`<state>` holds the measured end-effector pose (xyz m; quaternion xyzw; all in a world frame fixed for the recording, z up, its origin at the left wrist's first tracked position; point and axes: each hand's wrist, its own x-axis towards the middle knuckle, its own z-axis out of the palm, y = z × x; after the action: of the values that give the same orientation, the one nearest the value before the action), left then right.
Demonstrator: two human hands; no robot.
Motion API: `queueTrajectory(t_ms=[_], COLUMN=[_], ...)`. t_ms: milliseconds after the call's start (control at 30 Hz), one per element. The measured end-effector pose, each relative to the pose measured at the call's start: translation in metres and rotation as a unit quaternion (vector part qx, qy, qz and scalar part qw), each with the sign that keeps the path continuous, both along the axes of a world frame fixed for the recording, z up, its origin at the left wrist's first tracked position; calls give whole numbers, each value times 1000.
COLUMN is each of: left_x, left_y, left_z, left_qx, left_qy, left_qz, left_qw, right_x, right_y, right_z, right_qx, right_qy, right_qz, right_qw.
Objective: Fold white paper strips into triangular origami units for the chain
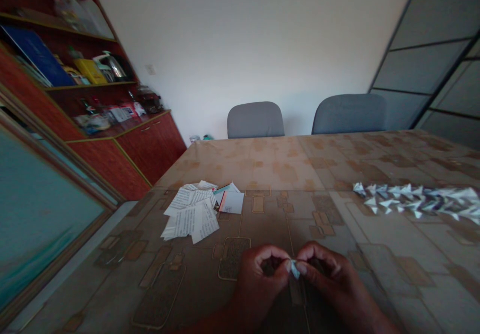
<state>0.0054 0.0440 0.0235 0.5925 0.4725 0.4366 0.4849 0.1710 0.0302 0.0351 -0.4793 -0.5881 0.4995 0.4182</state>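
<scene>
A small folded piece of paper (295,270), whitish with a bluish tint, is pinched between my two hands above the near part of the table. My left hand (262,274) grips its left side between thumb and forefinger. On the other side, the thumb and forefinger of my right hand (330,276) hold it too. Fingertips cover much of the paper, so its full shape is hidden. Left of my hands lies a loose pile of printed paper slips (193,216). Far to the right, several pointed folded-paper pieces (416,199) form a long double row.
The patterned table (277,164) reaches back to two grey chairs (256,120) by the wall. At the left stands a reddish wooden cabinet (150,144) with bottles, a kettle (114,67) and a blue folder (39,56) on its shelves.
</scene>
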Motion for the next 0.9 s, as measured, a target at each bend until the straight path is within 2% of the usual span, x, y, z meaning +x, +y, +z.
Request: queueTrajectory(t_ms=[67,233,433,667,900], left_x=[0,-4,-5,-4,-6], left_y=[1,4,5,6,8], left_z=[-3,-2,2,0,3], left_qx=[-40,-49,-93,-79,-94], left_qy=[-20,-18,-40,-29,-49], left_qz=[-17,-24,-50,-55,-83], left_qw=[999,998,994,995,991], right_x=[0,1,1,-1,0], right_y=[2,5,5,4,6], right_z=[-2,-5,0,-1,-7], right_qx=[-21,-36,-46,-34,-71], right_qy=[7,15,25,-24,20], right_qz=[3,0,16,1,29], right_qw=[1000,999,998,999,997])
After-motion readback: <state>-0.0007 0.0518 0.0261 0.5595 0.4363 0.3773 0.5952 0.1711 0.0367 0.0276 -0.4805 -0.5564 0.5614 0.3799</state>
